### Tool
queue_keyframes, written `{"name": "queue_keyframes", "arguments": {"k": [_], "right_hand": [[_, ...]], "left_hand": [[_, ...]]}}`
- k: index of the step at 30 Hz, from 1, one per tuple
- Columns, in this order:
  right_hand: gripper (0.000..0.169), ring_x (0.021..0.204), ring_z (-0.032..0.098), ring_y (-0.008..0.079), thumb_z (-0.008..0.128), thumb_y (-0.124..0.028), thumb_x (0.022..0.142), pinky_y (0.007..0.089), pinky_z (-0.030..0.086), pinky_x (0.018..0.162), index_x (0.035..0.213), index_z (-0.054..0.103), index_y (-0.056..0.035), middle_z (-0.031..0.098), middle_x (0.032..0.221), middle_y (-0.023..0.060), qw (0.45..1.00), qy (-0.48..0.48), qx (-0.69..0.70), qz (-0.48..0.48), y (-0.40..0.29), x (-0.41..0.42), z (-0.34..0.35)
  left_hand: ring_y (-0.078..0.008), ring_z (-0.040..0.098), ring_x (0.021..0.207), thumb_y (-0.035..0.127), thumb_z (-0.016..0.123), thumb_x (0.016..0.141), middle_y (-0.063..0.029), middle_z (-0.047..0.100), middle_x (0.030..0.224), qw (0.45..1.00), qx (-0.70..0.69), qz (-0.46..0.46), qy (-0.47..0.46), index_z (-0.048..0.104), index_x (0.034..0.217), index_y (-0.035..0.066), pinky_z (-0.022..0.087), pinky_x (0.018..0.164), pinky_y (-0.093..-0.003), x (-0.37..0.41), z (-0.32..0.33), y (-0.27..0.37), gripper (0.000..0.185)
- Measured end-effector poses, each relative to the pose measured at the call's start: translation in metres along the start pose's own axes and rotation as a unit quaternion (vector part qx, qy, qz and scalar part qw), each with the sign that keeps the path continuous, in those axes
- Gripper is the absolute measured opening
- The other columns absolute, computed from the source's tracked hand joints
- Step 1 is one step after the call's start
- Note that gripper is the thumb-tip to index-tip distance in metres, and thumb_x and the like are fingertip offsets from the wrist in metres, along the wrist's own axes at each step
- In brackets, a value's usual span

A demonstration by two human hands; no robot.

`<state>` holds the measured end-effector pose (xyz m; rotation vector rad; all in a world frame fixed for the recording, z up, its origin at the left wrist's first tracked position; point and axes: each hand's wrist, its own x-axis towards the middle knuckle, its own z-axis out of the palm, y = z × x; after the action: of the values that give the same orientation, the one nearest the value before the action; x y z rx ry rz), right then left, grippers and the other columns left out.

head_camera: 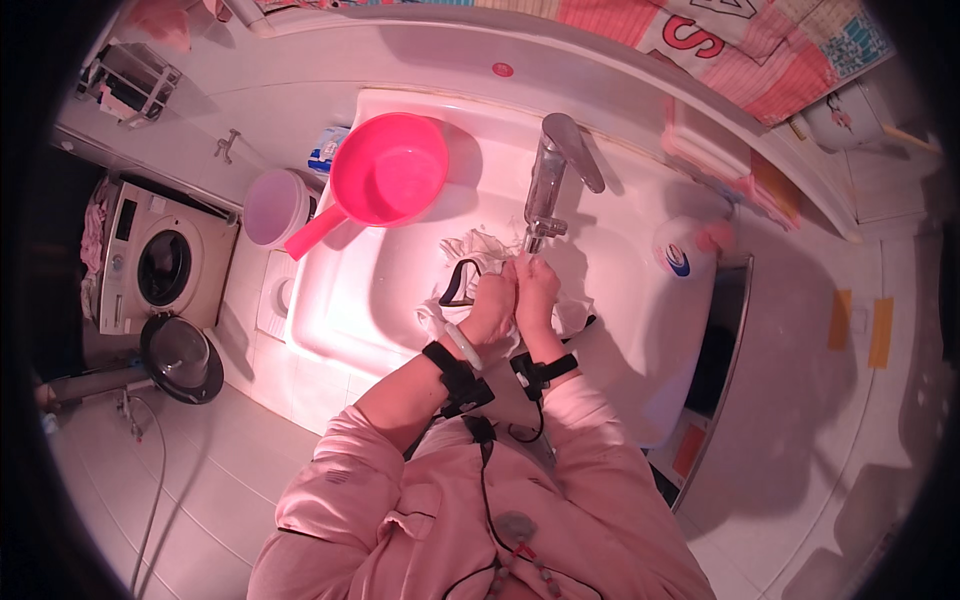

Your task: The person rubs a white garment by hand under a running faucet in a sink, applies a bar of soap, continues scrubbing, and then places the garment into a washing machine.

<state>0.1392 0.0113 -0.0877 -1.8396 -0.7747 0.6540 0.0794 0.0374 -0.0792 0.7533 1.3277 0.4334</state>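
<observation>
A wet white garment (474,246) with dark trim lies bunched in the white sink (630,330). My left hand (491,306) and my right hand (537,291) are pressed close together on it, fingers curled around cloth directly below the spout of the chrome faucet (545,184). The exact fold between my fingers is hidden by the hands. Loose parts of the garment spread out on both sides of my wrists. A pale bangle (463,346) circles my left wrist, and a black strap with a small device sits on each forearm.
A pink dipper (390,171) rests at the sink's left rear corner, beside a bucket (276,208). On the right edge stands a white bottle (679,244). A front-loading washing machine (165,262) with its door (180,356) swung out is at the left, near a hose (159,480).
</observation>
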Motion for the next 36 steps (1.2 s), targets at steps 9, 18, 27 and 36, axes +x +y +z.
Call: {"name": "queue_keyframes", "arguments": {"k": [9,18,27,36], "right_hand": [[0.025,0.054,0.044,0.0125,0.047,-0.015,0.085,0.0304,0.037,0.051,0.065,0.051,0.0003,0.048,0.056,0.0042,0.999,0.022,0.030,0.014,0.037,0.018,-0.001],[0.014,0.062,0.041,0.0055,0.054,-0.013,0.081,0.0215,0.036,0.057,0.081,0.055,0.0010,0.050,0.066,-0.0018,0.976,-0.194,0.096,0.024,0.032,0.026,-0.024],[0.020,0.059,0.044,0.0119,0.054,-0.018,0.082,0.0278,0.039,0.057,0.073,0.053,0.0001,0.049,0.059,0.0060,0.983,-0.044,0.176,0.017,-0.003,-0.005,0.002],[0.033,0.053,0.049,0.0256,0.043,-0.022,0.089,0.0380,0.038,0.053,0.069,0.050,0.0041,0.051,0.058,0.0178,0.999,0.007,0.042,0.011,0.000,0.003,-0.001]], "left_hand": [[-0.0114,0.046,0.051,0.046,0.052,0.083,-0.0060,0.053,0.064,0.989,0.098,-0.055,-0.095,0.057,0.077,-0.010,0.036,0.041,-0.0292,-0.029,-0.016,0.031,0.057],[-0.0125,0.053,0.061,0.025,0.055,0.085,-0.0038,0.059,0.075,0.966,-0.221,-0.001,-0.132,0.056,0.088,0.004,0.046,0.053,-0.0269,-0.003,-0.058,0.042,0.020],[-0.0107,0.051,0.051,0.025,0.053,0.087,0.0006,0.052,0.058,0.982,-0.134,0.024,-0.132,0.055,0.073,0.006,0.040,0.043,-0.0237,0.031,-0.033,0.012,0.024],[-0.0198,0.051,0.051,0.040,0.038,0.090,-0.0176,0.052,0.055,0.991,0.103,0.088,0.020,0.053,0.069,-0.015,0.038,0.044,-0.0363,-0.005,0.001,0.018,0.061]]}}
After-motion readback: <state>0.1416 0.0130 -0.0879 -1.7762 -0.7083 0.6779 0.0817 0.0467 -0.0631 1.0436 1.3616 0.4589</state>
